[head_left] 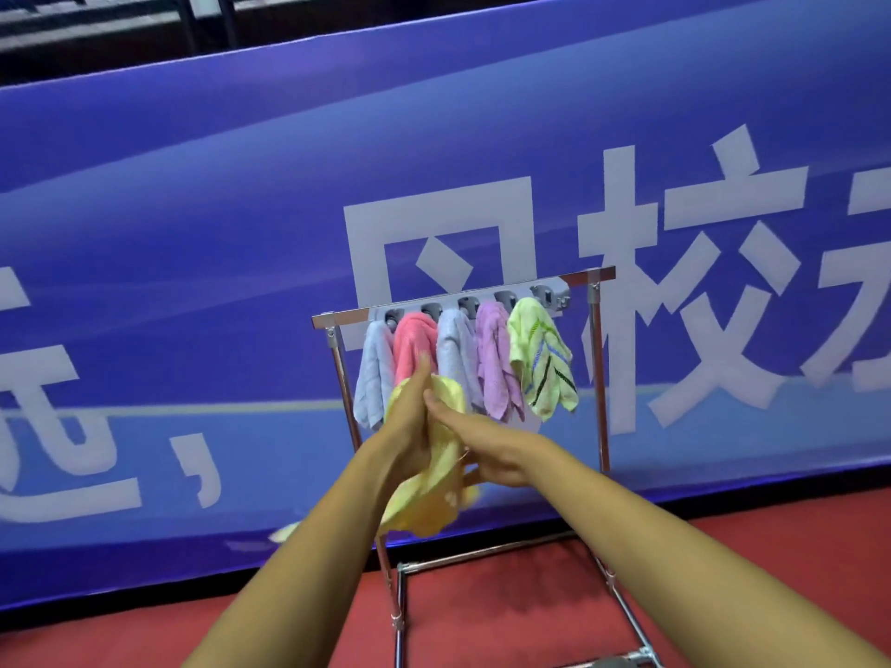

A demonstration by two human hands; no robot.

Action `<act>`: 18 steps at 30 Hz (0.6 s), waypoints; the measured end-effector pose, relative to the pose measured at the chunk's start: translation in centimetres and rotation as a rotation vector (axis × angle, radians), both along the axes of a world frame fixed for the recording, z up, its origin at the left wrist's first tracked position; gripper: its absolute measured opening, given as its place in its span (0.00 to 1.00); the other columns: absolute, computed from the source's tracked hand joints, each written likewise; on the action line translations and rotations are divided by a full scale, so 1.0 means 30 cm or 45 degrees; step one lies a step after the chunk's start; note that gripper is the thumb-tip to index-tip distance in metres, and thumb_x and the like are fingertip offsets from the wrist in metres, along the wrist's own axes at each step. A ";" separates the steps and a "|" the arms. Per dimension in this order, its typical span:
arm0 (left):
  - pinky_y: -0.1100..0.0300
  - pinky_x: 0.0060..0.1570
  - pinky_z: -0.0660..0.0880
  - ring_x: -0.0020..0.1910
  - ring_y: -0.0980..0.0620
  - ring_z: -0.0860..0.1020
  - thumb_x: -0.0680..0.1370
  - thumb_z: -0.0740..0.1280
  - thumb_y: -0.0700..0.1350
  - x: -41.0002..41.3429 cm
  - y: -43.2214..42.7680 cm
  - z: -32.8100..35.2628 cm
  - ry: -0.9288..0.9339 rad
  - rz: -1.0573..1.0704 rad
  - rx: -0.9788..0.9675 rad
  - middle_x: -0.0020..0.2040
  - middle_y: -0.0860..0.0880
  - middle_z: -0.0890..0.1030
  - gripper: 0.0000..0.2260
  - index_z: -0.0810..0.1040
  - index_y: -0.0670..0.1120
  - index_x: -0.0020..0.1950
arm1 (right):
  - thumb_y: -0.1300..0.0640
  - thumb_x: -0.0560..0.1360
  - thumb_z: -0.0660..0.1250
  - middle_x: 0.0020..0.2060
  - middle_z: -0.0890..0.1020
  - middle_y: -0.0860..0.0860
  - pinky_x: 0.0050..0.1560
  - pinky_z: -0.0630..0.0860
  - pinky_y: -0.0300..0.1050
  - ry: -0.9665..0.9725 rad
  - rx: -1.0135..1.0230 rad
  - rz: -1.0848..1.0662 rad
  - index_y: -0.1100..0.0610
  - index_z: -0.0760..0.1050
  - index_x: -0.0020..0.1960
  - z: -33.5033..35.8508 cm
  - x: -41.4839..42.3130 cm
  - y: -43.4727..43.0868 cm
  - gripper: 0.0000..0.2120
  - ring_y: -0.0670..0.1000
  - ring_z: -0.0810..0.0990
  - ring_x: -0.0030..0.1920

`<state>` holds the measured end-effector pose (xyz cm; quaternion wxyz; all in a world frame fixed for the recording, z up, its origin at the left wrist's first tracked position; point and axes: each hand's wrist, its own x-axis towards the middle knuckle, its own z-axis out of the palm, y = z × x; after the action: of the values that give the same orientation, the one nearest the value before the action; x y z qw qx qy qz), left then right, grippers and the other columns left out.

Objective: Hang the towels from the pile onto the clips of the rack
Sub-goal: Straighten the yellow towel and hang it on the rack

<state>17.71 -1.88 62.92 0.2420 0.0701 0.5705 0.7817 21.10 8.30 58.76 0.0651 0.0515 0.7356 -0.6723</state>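
nearby, both forearms reach toward 12 o'clock above the red floor (530, 600). the left hand (410, 426) stands with fingers straight up, flat against a yellow towel (434, 499) that droops from between the two palms. the right hand (487, 450) meets it from 3 o'clock, fingertips buried in the cloth, so i cannot tell whether it pinches. just beyond, the rack (598, 378) holds five hung towels under its clip strip (448, 307): pale blue towel (373, 373), pink towel (412, 339), lavender-blue towel (455, 349), purple towel (496, 359), green striped towel (540, 359). farthest stands a blue banner (193, 233).
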 end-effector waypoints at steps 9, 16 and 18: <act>0.44 0.53 0.82 0.48 0.42 0.85 0.78 0.69 0.45 -0.060 -0.005 -0.040 0.671 0.076 -0.585 0.48 0.38 0.85 0.11 0.80 0.37 0.53 | 0.56 0.80 0.62 0.33 0.80 0.52 0.32 0.70 0.40 0.156 0.102 -0.478 0.55 0.80 0.44 0.004 -0.048 0.015 0.10 0.48 0.75 0.27; 0.48 0.51 0.83 0.51 0.45 0.85 0.72 0.76 0.46 -0.065 -0.028 -0.076 0.398 0.422 -0.046 0.54 0.45 0.85 0.24 0.75 0.45 0.67 | 0.49 0.78 0.65 0.38 0.80 0.54 0.41 0.79 0.50 0.228 -0.188 -0.945 0.57 0.75 0.45 0.136 -0.042 0.085 0.11 0.56 0.80 0.38; 0.49 0.53 0.81 0.53 0.43 0.85 0.71 0.77 0.47 -0.042 -0.036 -0.061 0.154 0.166 0.041 0.55 0.42 0.86 0.24 0.79 0.43 0.65 | 0.50 0.79 0.64 0.40 0.80 0.54 0.40 0.75 0.47 0.206 -0.129 -0.929 0.57 0.75 0.49 0.169 -0.027 0.103 0.11 0.56 0.78 0.40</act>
<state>16.43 -2.97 61.10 0.1545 0.0839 0.5749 0.7991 20.29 11.39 63.84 -0.2343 0.2536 0.6375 -0.6887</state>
